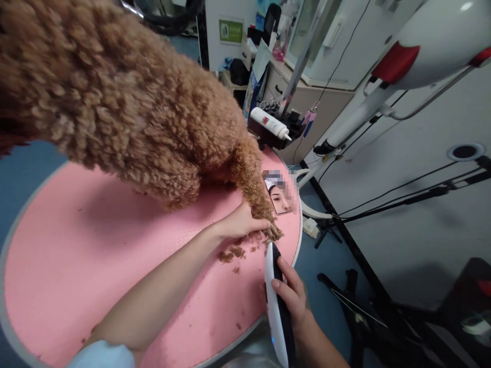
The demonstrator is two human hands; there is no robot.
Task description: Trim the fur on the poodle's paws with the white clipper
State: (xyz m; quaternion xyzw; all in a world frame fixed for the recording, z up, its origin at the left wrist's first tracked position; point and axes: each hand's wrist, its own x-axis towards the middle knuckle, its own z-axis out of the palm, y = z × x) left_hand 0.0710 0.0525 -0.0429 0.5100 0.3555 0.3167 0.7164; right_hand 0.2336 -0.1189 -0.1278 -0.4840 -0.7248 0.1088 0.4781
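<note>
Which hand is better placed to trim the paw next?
Probably the right hand: it already grips the clipper, whose head points at the paw just above it. The left hand is wrapped around the dog's leg, steadying it on the pink table.

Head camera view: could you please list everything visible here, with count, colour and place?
Dog: one, curly brown, standing on the table, upper left.
Paw: one, brown, near the table's right edge.
Table: one, round, pink top with grey rim, centre left.
Fur clippings: small brown clumps, on the table below the paw.
Clipper: one, white and dark, pointing up at the paw.
Phone: one, screen lit, lying on the table beside the leg.
Bottle: one, white, lying on a dark tray behind the table.
Dryer: one, white with red parts, upper right.
Left hand: holds the paw.
Right hand: grips the clipper.
</note>
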